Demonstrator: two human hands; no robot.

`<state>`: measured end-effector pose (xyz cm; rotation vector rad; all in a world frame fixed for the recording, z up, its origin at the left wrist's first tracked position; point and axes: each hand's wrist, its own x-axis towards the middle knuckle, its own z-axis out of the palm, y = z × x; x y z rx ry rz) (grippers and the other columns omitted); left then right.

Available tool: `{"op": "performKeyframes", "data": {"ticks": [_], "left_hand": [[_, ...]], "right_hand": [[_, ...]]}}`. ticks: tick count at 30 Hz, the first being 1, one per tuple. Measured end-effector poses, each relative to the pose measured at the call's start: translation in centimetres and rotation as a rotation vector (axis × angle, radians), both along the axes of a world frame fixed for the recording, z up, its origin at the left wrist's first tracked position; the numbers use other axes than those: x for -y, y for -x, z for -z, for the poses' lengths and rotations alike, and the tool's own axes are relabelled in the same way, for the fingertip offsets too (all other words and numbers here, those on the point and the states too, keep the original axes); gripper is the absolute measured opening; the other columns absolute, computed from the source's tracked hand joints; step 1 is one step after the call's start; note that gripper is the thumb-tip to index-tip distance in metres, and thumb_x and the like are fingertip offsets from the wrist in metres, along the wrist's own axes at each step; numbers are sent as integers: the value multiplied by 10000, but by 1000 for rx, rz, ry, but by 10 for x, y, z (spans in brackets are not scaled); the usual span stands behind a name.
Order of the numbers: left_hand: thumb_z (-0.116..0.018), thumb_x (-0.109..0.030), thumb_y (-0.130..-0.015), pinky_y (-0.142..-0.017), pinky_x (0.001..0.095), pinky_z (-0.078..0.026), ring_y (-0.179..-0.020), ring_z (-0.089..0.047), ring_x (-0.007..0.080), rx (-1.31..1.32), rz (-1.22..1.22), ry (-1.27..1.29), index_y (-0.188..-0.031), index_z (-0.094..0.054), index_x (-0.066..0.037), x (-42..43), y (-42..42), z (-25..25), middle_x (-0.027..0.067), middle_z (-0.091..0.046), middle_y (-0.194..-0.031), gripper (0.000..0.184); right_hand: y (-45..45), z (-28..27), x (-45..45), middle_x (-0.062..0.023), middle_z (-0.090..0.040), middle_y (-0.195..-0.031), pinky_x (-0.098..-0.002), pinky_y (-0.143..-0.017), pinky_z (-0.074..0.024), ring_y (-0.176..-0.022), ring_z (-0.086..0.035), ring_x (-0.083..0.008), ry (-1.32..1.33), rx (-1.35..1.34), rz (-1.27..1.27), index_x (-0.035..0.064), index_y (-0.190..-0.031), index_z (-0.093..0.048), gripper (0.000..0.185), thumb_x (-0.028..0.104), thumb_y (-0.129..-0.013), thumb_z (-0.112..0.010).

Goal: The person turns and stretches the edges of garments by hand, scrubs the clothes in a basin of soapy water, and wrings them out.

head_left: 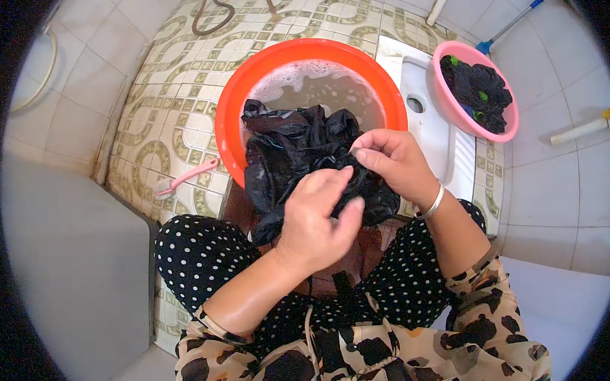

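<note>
A wet black garment (296, 140) is bunched over the near rim of an orange basin (231, 149), partly inside it. Cloudy, sudsy water (328, 89) fills the basin behind the cloth. My right hand (401, 165), with a silver bangle at the wrist, pinches a bit of the black fabric between thumb and fingers. Just to its left, my left hand (316, 220) is over the garment with thumb and fingers apart, gripping nothing. Part of the cloth is hidden under both hands.
A pink-handled brush (187, 178) lies on the patterned tile floor left of the basin. To the right, a pink basin (455, 115) with dark clothes rests by a white squat toilet (427, 142). A hose (212, 26) lies at the back. A grey panel (86, 265) stands at left.
</note>
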<state>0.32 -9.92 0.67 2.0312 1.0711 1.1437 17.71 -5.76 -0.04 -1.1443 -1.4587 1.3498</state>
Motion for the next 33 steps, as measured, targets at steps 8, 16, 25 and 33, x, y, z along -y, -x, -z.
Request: {"op": "performKeyframes", "data": {"ticks": [8,16,25,33], "left_hand": [[-586,-100,-821,-634,236,-467,-707,-542,80,501,-36,807,-869,-615,-11,-24,2,5,20,-603,-793,105],[-572,-99,-827,-667,193,-408,-701,-508,53,646,98,987,-858,-594,-33,-24,5,12,-22,-580,-783,76],[-578,-45,-788,-673,198,-405,-719,-514,51,676,132,1027,-859,-596,-41,-22,8,4,-16,-585,-796,73],[-597,-1,-745,-633,191,-408,-674,-514,47,613,64,898,-824,-600,-44,-20,6,7,-20,-587,-750,91]], "right_hand": [[0,0,1,65,-511,-655,-205,-574,-381,-634,-439,-31,-4,3,-25,22,-751,-583,145,154,-812,-571],[-1,3,1,52,-534,-692,-211,-597,-391,-664,-454,-35,19,-28,-40,17,-761,-574,150,151,-827,-560],[-3,-1,1,53,-537,-720,-211,-630,-400,-695,-461,-40,68,-117,-130,11,-782,-578,178,176,-844,-554],[-3,-7,1,33,-553,-716,-212,-645,-405,-699,-478,-51,73,35,-198,15,-783,-591,170,178,-826,-570]]}}
